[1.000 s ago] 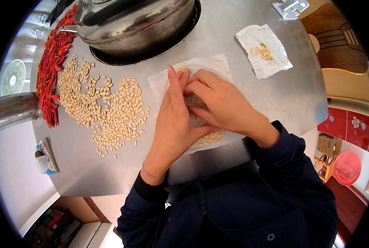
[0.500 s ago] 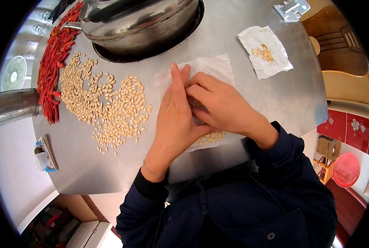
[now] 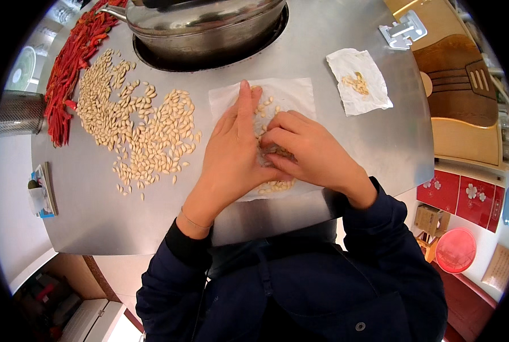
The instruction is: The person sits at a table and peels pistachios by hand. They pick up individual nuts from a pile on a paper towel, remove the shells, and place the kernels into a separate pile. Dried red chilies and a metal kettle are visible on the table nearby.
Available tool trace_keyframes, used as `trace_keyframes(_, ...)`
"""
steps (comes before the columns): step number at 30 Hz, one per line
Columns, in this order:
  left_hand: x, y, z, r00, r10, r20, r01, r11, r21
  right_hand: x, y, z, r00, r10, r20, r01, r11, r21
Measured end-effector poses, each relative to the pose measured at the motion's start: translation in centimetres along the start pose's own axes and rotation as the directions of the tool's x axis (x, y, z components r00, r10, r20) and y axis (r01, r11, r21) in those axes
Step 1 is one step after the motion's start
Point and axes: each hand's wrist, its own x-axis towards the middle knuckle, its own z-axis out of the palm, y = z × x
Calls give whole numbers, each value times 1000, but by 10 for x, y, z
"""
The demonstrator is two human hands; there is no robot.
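Observation:
A white sheet of tissue paper (image 3: 297,91) lies on the metal table beneath both my hands, with pale pumpkin seeds (image 3: 276,186) spread on it. My left hand (image 3: 230,151) stands on edge along the sheet's left side, fingers stretched out and thumb pointing right beneath the right hand. Close against its palm, my right hand (image 3: 308,148) curls its fingers and thumb around some of the seeds. Its fingertips are partly hidden. To the left, a broad spread of pumpkin seeds (image 3: 157,142) covers the bare metal.
Dried red chillies (image 3: 66,68) line the far left edge. A lidded metal pan (image 3: 209,40) sits in the table's round opening at the back. At right, another crumpled tissue (image 3: 360,105) bears a few shell bits, and a wooden chair (image 3: 456,80) stands beyond the table (image 3: 374,154).
My right hand has drawn slightly away from the left fingers, baring more seeds on the paper between them. The left hand stays upright with fingers extended. The whole view has shifted a little.

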Motion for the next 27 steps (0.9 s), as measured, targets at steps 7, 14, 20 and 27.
trace_keyframes(7, -2, -2, 5, 999, 15, -47, -15, 1000, -5, 5, -1, 6, 998, 7, 68, -1, 997, -83)
trace_keyframes(14, -3, -3, 3, 999, 3, -34, -4, 999, -38, -15, -4, -9, 989, 143, -43, -140, 988, 65)
trace_keyframes(20, -2, -4, 0, 999, 33, -14, -32, 999, 41, -41, -8, -12, 992, 108, -63, -104, 992, 72)
trace_keyframes(27, -2, -4, 5, 997, 69, -43, -61, 984, 166, -29, -20, 7, 995, -94, 19, 95, 990, -107)
